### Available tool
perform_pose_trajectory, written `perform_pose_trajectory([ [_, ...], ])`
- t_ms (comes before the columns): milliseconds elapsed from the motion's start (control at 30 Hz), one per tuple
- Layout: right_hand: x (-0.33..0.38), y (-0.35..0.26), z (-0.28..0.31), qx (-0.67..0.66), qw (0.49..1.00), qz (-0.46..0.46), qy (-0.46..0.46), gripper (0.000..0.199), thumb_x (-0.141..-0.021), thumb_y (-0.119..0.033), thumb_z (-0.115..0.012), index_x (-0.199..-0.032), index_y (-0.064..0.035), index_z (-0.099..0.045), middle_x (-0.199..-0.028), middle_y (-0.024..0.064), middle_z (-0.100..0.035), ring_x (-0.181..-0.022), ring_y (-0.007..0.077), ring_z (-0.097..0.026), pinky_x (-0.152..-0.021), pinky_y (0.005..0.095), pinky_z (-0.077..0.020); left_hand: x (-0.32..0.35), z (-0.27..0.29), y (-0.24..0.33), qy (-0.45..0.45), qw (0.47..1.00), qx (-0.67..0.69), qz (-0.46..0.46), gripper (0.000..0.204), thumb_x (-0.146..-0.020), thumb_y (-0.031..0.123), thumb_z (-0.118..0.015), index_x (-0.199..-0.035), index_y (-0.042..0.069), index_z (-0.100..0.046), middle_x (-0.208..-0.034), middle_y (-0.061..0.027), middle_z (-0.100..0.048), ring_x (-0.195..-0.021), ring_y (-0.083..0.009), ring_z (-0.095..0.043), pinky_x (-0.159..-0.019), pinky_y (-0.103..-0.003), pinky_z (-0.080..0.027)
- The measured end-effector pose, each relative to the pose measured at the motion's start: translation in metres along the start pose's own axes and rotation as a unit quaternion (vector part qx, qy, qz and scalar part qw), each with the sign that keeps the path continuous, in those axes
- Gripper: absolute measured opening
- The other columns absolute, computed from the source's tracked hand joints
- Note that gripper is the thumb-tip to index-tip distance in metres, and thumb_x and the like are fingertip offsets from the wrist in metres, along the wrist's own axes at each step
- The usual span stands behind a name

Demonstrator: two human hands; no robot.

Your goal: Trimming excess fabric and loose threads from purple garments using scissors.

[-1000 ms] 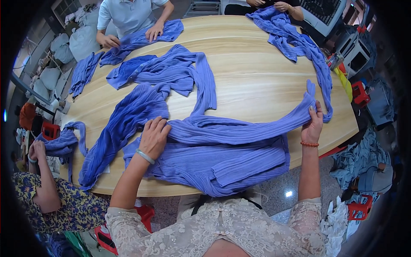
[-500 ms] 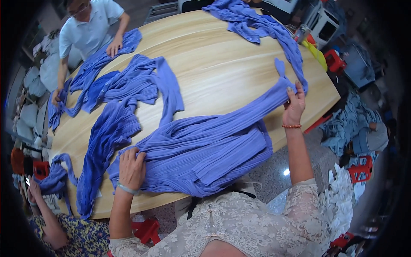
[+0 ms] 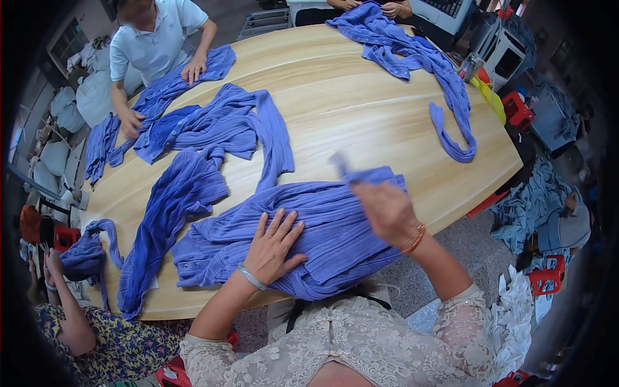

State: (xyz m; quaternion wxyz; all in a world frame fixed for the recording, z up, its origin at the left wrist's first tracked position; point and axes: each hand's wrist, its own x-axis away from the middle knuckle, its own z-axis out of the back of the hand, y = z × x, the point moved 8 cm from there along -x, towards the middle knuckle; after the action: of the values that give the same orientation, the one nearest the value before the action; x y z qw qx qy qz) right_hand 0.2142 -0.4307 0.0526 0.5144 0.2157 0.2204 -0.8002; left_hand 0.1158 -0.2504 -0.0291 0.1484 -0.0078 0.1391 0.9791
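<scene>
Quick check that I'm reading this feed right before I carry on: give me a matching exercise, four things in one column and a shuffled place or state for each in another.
Things
1. Left hand
2. Right hand
3. Yellow item
4. Pale bangle

Places and states
A. by the right edge of the table
B. spread flat on the nearest blue garment
C. around the left wrist
D. blurred, holding a sleeve end

Right pairs: 1-B; 2-D; 3-A; 4-C
</scene>
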Motion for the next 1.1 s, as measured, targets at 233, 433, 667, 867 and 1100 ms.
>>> perform_pose_trajectory([
  [233,0.018,-0.013,-0.039,-0.071,0.990,-0.036,-0.116,0.054,-0.082,-0.020,-0.068,-0.132,-0.0111,-0.053,-0.130,0.0106,-0.056,-0.119,0.0271,-0.051,-0.102,0.0432,-0.0381,0.032,0.013,-0.008,0.007,0.999,0.006,0.047,0.070,-0.082,0.042,-0.068,-0.138,0.007,-0.046,-0.147,-0.0153,-0.040,-0.141,-0.0340,-0.028,-0.115,-0.054,-0.013],
  [433,0.018,0.014,-0.022,-0.043,0.992,-0.108,-0.058,0.053,-0.083,-0.022,-0.068,-0.132,-0.0072,-0.054,-0.141,0.0122,-0.048,-0.135,0.0308,-0.040,-0.112,0.0468,-0.0278,0.049,0.020,-0.013,0.038,0.994,0.012,0.098,0.070,-0.080,0.037,-0.070,-0.136,0.003,-0.046,-0.147,-0.0173,-0.039,-0.141,-0.0370,-0.028,-0.115,-0.054,-0.013],
  [667,0.052,0.018,-0.084,-0.045,0.983,-0.119,-0.135,0.052,-0.090,-0.036,-0.059,-0.136,-0.0129,-0.051,-0.150,0.0123,-0.036,-0.142,0.0321,-0.027,-0.115,0.0526,-0.0166,0.064,0.004,-0.017,0.044,0.992,0.009,0.116,0.070,-0.081,0.040,-0.068,-0.136,0.002,-0.046,-0.148,-0.0177,-0.038,-0.140,-0.0378,-0.028,-0.115,-0.055,-0.013],
  [867,0.047,0.007,-0.053,-0.057,0.985,-0.132,-0.093,0.056,-0.090,-0.037,-0.060,-0.140,-0.0151,-0.047,-0.152,0.0129,-0.034,-0.143,0.0314,-0.026,-0.115,0.0523,-0.0167,0.101,0.019,-0.027,0.103,0.971,-0.019,0.217,0.068,-0.083,0.036,-0.067,-0.137,0.002,-0.044,-0.149,-0.0210,-0.034,-0.141,-0.0418,-0.023,-0.115,-0.057,-0.010],
  [1100,0.051,0.015,-0.090,-0.049,0.982,-0.118,-0.139,0.052,-0.090,-0.040,-0.059,-0.136,-0.0160,-0.051,-0.151,0.0114,-0.036,-0.143,0.0303,-0.025,-0.115,0.0529,-0.0145,0.198,0.000,-0.101,0.187,0.835,-0.079,0.512,0.069,-0.090,0.039,-0.061,-0.144,0.005,-0.037,-0.151,-0.0245,-0.028,-0.141,-0.0451,-0.020,-0.112,-0.057,-0.015],
])
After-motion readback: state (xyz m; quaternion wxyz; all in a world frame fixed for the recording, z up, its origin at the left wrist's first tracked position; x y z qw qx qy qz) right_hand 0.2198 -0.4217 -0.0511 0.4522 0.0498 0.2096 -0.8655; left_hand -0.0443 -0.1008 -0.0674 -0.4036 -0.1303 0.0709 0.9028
